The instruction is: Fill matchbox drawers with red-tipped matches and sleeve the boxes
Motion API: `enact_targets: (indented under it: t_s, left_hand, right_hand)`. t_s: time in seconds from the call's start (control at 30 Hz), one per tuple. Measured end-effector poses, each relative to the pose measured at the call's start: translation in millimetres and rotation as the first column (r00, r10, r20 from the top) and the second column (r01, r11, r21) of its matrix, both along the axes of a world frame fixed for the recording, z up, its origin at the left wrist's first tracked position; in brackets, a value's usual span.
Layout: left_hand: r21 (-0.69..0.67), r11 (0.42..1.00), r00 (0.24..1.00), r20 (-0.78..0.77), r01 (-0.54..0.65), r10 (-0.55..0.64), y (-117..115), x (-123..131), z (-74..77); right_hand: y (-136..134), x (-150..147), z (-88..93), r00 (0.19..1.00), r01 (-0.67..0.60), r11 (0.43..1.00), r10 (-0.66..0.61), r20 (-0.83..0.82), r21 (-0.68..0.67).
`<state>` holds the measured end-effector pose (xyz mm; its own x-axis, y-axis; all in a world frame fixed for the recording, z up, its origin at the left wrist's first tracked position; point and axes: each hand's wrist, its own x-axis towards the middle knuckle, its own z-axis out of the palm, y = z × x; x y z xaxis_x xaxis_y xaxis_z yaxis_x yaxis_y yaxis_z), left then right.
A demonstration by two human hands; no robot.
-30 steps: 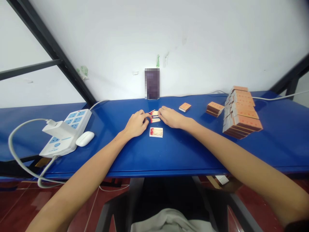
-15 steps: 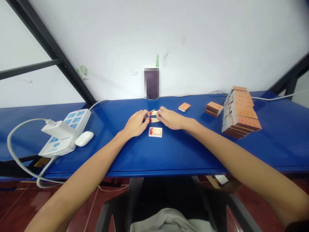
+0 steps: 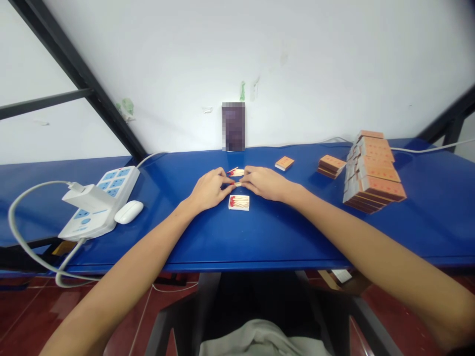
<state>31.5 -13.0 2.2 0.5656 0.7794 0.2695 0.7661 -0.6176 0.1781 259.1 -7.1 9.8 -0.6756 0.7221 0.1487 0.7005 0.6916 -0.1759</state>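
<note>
Between my two hands a small bundle of matches lies level, red heads to the left. My left hand pinches the head end with thumb and forefinger. At the other end, the fingers of my right hand close on the bare sticks. Just beyond the fingertips, a loose pile of matches lies on the blue table, one stick aslant. Nearer to me sits an open matchbox tray filled with red-headed matches.
One closed matchbox lies right of my hands, then a short stack of matchboxes and a tall pile of matchboxes. At left are a power strip and a white earbud case. A pixelated dark panel leans on the wall.
My fingers have come together on the nearer group of matches, which is now gripped at both ends. The farther pile is more exposed. The view has shifted slightly.
</note>
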Motion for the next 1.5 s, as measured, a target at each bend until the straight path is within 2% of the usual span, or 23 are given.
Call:
enact_targets:
  t_s: [0.17, 0.37, 0.63, 0.83, 0.93, 1.33, 1.5]
  left_hand:
    - [-0.013, 1.0, 1.0, 0.022, 0.006, -0.005, -0.4, 3.9, 0.6]
    - [0.002, 0.999, 0.999, -0.022, 0.033, -0.033, 4.1, 2.9, -5.4]
    - [0.021, 1.0, 0.995, -0.102, 0.0, 0.003, -0.5, 7.7, -0.1]
    - [0.065, 0.998, 0.96, -0.276, -0.019, 0.036, -2.3, 15.8, 9.7]
    - [0.041, 0.999, 0.948, -0.318, -0.018, 0.03, -1.5, 18.4, 10.0]
    - [-0.028, 1.0, 0.951, -0.311, -0.01, 0.001, 2.0, 16.8, 11.1]
    - [-0.042, 0.998, 0.951, -0.304, 0.043, -0.054, 8.5, 14.1, 9.4]
  right_hand:
    - [-2.8, -4.9, 3.1, 0.998, 0.049, 0.998, -0.051, 0.043, 0.044]
    - [-14.8, -14.6, 13.7, 0.969, 0.1, 0.987, -0.126, 0.211, 0.129]
    - [-16.8, -22.9, 16.3, 0.941, 0.069, 0.977, -0.132, 0.312, 0.203]
    - [-17.1, -23.1, 13.6, 0.948, 0.061, 0.973, -0.125, 0.292, 0.221]
    - [-17.3, -22.0, 13.5, 0.95, 0.094, 0.972, -0.152, 0.274, 0.213]
    - [-15.8, -21.2, 9.9, 0.94, 0.084, 0.979, -0.14, 0.31, 0.188]
    - [-18.0, -23.4, 14.4, 0.933, 0.099, 0.982, -0.148, 0.327, 0.163]
